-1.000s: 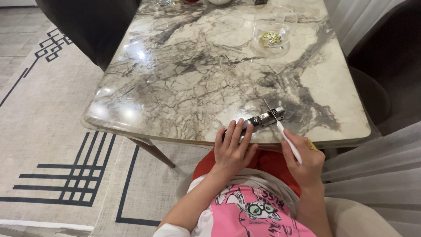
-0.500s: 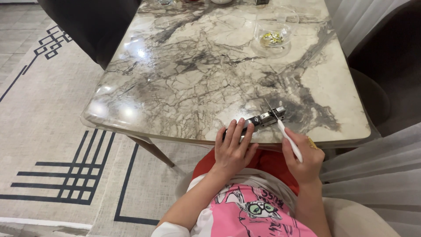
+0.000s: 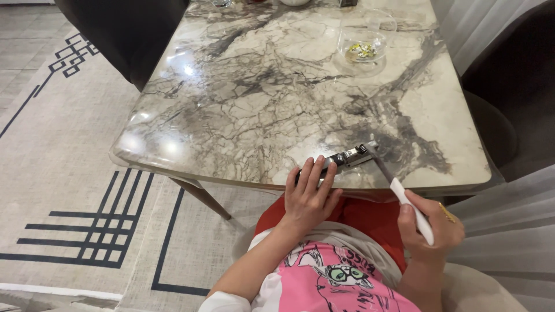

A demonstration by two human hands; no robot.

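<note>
My left hand (image 3: 309,193) presses flat on the near end of a dark, silver-ended knife sharpener (image 3: 347,157) that lies along the front edge of the marble table (image 3: 260,98). My right hand (image 3: 430,228) grips the white handle of a knife (image 3: 404,199). Its thin blade slants up and left, and the tip rests in the sharpener's slot. The right hand sits off the table edge, above my lap.
A clear glass bowl (image 3: 361,51) with small yellow wrapped pieces stands at the back right of the table. Dark chairs stand at the far left (image 3: 124,34) and at the right (image 3: 497,98). A patterned rug (image 3: 75,190) covers the floor to the left.
My right hand has drawn the knife back toward me and to the right, so the blade has slid through the sharpener's slot. The left hand stays put on the sharpener.
</note>
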